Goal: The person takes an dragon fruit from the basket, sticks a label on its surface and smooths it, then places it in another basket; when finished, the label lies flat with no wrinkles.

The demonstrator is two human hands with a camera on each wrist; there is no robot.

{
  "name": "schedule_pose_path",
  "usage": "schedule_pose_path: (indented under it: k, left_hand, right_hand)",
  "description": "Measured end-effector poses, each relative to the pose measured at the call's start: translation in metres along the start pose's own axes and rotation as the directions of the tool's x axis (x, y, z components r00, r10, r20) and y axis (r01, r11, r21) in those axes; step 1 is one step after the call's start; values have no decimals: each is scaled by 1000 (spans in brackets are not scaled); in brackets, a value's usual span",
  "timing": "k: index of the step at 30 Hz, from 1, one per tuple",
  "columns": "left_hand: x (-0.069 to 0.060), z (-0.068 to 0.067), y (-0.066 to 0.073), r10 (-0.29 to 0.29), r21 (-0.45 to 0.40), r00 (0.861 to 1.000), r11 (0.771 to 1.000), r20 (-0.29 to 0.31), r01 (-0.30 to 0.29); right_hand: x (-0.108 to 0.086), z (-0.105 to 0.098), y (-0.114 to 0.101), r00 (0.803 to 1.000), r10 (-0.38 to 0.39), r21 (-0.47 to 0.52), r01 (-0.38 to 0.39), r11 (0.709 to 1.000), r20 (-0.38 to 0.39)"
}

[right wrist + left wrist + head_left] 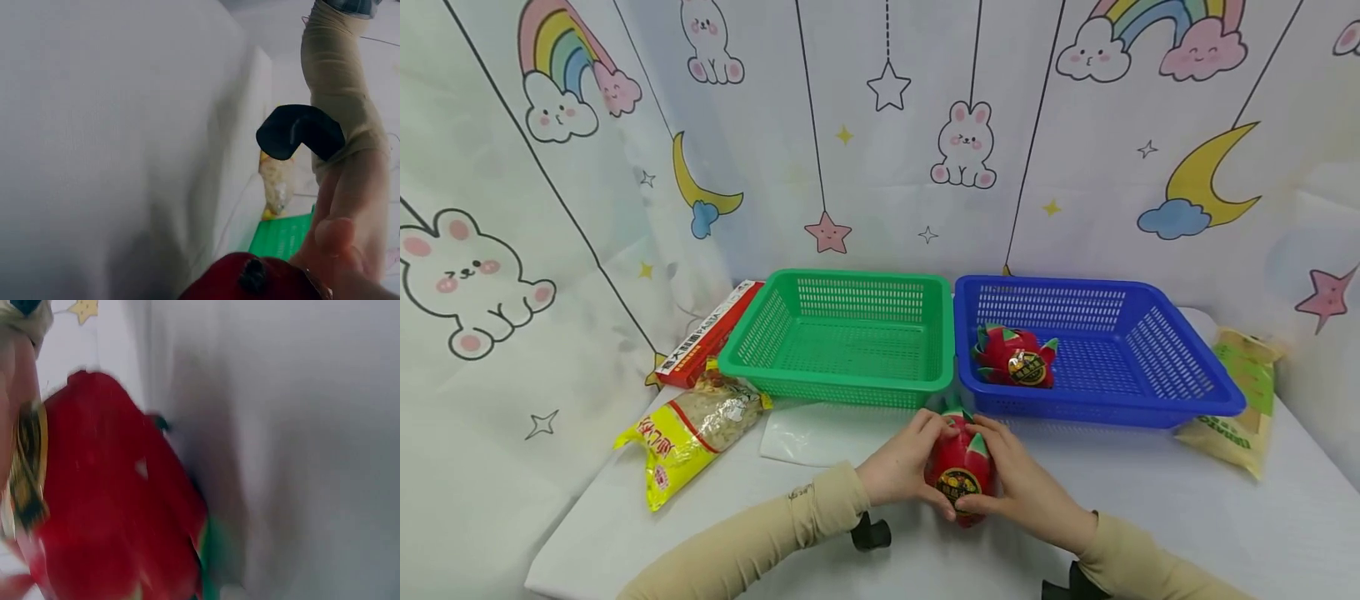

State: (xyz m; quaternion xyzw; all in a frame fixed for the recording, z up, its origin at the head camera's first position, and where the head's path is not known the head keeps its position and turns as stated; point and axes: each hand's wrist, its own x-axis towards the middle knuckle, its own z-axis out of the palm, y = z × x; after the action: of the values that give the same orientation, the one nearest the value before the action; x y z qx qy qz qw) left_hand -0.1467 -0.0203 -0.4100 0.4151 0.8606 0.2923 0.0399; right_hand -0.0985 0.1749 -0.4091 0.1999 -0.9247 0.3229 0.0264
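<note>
A red dragon fruit (951, 457) with green-tipped scales and a round black-and-gold label sits between both hands in the head view, in front of the baskets. My left hand (901, 468) grips its left side, and my right hand (1028, 490) grips the right side, thumbs near the label. Up close in the left wrist view, the fruit (112, 487) is large and blurred. Only one end of it shows low in the right wrist view, beside the left hand (337, 240). A second dragon fruit (1000, 352) lies in the blue basket (1075, 408).
Left of the blue basket stands a green basket (842, 390). A red box (703, 337) and a yellow-and-clear food bag (688, 442) lie at the left. A flat clear plastic sheet (801, 437) is on the white table; a beige-green bag (1243, 400) lies at the right.
</note>
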Motion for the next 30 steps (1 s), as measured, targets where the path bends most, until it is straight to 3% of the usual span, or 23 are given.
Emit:
schedule_pose_path:
  k: [6, 9, 12, 18, 30]
  left_hand:
    - [-1, 14, 8, 47, 214, 994, 976, -97, -25]
    - [-2, 16, 9, 35, 245, 993, 969, -112, -7]
    - [-2, 13, 6, 29, 204, 996, 979, -89, -10]
    - [0, 3, -8, 31, 40, 999, 999, -25, -30]
    - [1, -12, -23, 32, -160, 995, 987, 94, -16]
  right_hand:
    - [0, 5, 0, 998, -2, -41, -1, 999, -66]
    - [0, 3, 1, 998, -12, -26, 11, 1000, -62]
    - [1, 0, 3, 997, -47, 0, 48, 999, -53]
    - [0, -9, 9, 996, -84, 59, 85, 995, -8]
    - [3, -22, 26, 976, -175, 91, 164, 982, 126]
